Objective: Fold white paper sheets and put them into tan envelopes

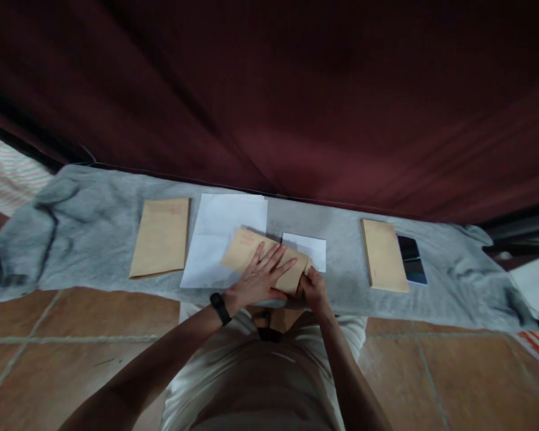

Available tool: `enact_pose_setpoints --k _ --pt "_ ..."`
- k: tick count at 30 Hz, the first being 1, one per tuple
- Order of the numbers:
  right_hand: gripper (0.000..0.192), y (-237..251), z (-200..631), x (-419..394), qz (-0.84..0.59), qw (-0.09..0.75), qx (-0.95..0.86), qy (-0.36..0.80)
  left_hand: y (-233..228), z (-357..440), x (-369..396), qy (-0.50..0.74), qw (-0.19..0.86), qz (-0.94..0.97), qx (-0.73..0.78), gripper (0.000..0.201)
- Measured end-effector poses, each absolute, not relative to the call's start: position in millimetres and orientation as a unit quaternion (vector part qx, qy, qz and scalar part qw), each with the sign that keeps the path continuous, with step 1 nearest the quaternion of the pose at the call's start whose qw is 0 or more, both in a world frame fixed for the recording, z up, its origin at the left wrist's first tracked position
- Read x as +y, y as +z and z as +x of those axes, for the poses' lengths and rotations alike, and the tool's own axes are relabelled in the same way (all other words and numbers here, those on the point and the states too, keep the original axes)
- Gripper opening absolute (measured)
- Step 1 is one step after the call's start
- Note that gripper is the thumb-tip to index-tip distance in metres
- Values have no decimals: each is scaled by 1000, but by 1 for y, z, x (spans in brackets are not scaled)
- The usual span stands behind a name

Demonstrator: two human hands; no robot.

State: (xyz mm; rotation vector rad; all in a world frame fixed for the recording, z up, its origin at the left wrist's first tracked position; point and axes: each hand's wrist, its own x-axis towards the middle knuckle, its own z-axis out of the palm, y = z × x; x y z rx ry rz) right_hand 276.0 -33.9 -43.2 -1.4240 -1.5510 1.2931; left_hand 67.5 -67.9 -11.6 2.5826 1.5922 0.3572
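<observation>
A brown paper envelope (240, 246) with faint red print lies at a slant in front of me, partly over white paper sheets (224, 218). My left hand (264, 274), a black band on its wrist, rests flat on the envelope with its fingers spread. At the envelope's right end, my right hand (315, 288) has its fingers closed on the edge, near the flap. Behind that end lies a smaller white paper (312, 246), partly covered by the envelope. The fingertips of my right hand are partly hidden.
A larger brown envelope (161, 236) lies to the left. On the right, a stack of narrow brown envelopes (386, 254) sits beside a dark phone (412, 258). A grey cloth (94, 239) covers the long surface, and a dark red curtain (269, 108) hangs behind it.
</observation>
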Motion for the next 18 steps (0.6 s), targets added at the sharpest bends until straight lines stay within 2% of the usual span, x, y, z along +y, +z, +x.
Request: enact_pose_setpoints --k 5,12,18 --pt "31 -46 275 -31 -533 351 -582 504 -2 50 -60 116 53 840 527 112" --pt "21 -55 271 -28 -567 322 -600 463 -5 30 -50 75 129 829 539 122" --pt "24 -51 268 -25 -533 350 -588 497 -3 23 -43 63 133 840 521 120"
